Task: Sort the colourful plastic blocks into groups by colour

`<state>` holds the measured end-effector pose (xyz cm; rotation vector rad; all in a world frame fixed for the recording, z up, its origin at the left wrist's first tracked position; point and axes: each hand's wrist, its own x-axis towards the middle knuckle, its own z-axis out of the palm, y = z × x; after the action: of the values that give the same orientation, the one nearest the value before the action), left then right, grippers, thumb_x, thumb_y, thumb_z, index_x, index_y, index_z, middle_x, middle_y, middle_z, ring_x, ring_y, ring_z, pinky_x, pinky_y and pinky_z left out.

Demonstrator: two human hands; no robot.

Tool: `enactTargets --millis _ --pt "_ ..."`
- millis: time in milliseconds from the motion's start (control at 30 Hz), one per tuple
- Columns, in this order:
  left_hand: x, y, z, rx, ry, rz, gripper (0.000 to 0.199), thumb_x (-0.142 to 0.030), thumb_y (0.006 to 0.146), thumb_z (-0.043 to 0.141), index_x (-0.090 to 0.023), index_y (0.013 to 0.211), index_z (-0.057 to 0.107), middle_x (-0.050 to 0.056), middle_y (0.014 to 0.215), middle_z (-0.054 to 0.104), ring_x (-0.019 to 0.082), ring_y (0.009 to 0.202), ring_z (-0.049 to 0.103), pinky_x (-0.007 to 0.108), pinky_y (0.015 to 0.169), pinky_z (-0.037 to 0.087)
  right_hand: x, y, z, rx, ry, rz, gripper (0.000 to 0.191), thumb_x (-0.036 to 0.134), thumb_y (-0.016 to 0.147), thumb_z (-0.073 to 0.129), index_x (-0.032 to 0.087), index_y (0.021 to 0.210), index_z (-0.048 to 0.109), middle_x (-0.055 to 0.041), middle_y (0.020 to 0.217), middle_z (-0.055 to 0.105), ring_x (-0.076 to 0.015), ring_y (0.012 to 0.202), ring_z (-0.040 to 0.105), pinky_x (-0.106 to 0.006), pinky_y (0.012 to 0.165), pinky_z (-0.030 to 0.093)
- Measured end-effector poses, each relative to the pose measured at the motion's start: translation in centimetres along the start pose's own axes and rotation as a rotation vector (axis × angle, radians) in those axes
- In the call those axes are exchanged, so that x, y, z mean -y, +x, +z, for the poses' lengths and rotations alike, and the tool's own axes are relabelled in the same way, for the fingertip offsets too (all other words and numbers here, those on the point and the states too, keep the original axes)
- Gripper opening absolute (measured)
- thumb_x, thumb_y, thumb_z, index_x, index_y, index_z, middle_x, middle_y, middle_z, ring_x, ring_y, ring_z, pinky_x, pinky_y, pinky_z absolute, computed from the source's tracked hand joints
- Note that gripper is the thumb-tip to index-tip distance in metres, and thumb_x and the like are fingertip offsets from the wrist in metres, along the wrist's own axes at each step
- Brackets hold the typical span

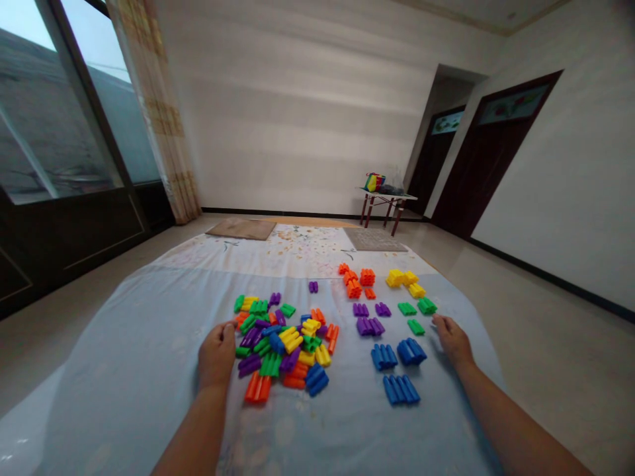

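Note:
A mixed pile of plastic building blocks, each shaped like joined tubes, lies on the bed; a blue block (316, 379) is at its near right edge. At the pile's left edge is my left hand (216, 354), closed, its fingertips close to an orange block (241, 320). No block shows in it. My right hand (453, 341) is closed with curled fingers, just right of and apart from a green block (426, 305). Sorted groups lie left of it: orange blocks (353, 288), yellow blocks (395, 277), purple blocks (370, 326) and blue blocks (401, 390).
A pale blue sheet (149, 350) covers the bed. Two flat mats, one brown (242, 229) and one grey (376, 239), lie at its far end. Beyond stands a small table (409, 197) with a colourful bag (374, 182). A lone purple block (313, 287) sits behind the pile.

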<state>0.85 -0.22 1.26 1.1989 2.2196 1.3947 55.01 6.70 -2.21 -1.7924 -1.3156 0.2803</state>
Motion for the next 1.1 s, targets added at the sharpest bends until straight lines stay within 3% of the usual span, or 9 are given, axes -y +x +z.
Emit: enactTargets --millis 133,433,767,1100 --pt "-0.2 0.0 0.0 0.024 0.033 0.022 0.039 -0.042 0.077 0.038 -0.018 0.087 0.067 0.009 0.092 0.071 0.021 0.087 0.061 0.029 0.074 0.045 -0.2 -0.6 -0.5 -0.049 0.041 0.037 0.056 0.061 0.075 0.04 0.015 0.092 0.066 -0.0131 0.095 0.07 -0.0272 0.093 0.062 -0.037 0.082 0.046" --pt "-0.6 1.0 -0.1 0.062 0.194 -0.023 0.046 -0.045 0.078 0.036 -0.017 0.094 0.068 0.011 0.085 0.067 0.024 0.079 0.057 0.031 0.064 0.041 0.6 -5.9 -1.8 -0.086 0.172 -0.037 0.05 0.058 0.079 0.04 0.016 0.091 0.065 -0.0114 0.094 0.069 -0.0246 0.089 0.063 -0.036 0.081 0.047" --pt "-1.0 1.0 -0.9 0.053 0.253 -0.026 0.05 -0.047 0.079 0.032 -0.017 0.095 0.067 0.012 0.092 0.067 0.025 0.082 0.058 0.031 0.065 0.043 1.6 -5.9 -1.5 -0.069 0.155 -0.121 0.046 0.056 0.082 0.039 0.018 0.081 0.064 -0.0105 0.085 0.069 -0.0239 0.083 0.061 -0.034 0.078 0.047" --pt "-0.5 0.4 -1.7 0.038 0.274 0.113 0.03 -0.037 0.073 0.042 -0.024 0.074 0.069 0.005 0.073 0.069 0.024 0.069 0.059 0.03 0.058 0.045 0.7 -6.2 -1.1 0.025 0.224 -0.122 0.046 0.058 0.084 0.041 0.019 0.09 0.066 -0.01 0.096 0.07 -0.0251 0.095 0.062 -0.036 0.088 0.047"
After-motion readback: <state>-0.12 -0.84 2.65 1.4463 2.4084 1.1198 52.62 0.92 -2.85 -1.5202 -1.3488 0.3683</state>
